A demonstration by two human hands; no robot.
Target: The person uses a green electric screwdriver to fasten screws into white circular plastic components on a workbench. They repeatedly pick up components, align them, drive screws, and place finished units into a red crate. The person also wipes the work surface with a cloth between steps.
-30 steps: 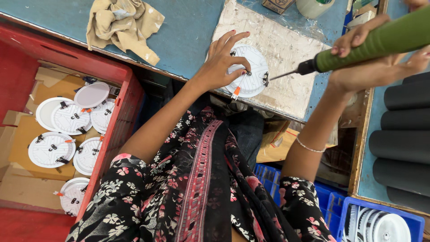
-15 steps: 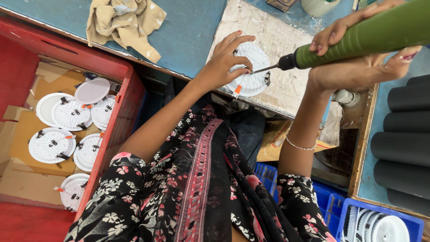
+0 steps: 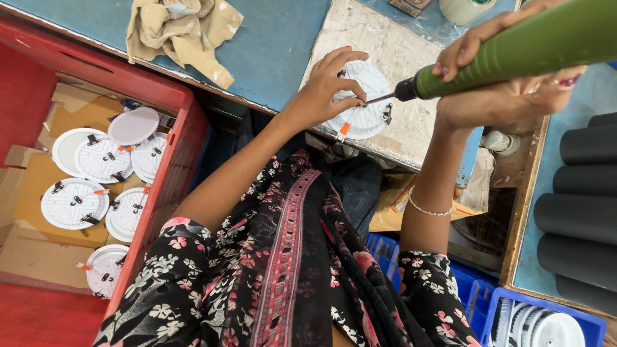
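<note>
A round white plastic lamp disc (image 3: 363, 99) is pressed down by the left hand (image 3: 321, 93) on a worn whitish board near the tabletop's front edge. A green cylindrical el. screwdriver (image 3: 514, 48) is gripped by the right hand (image 3: 508, 77). Compared w/ 1 s ago, the bit tip is moved onto the disc, so screwing seems started.

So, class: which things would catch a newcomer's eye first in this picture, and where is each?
The thick green electric screwdriver in the right hand, upper right, its bit on a round white ribbed disc steadied by the left hand. At left, a red plastic crate holds similar discs.
</note>
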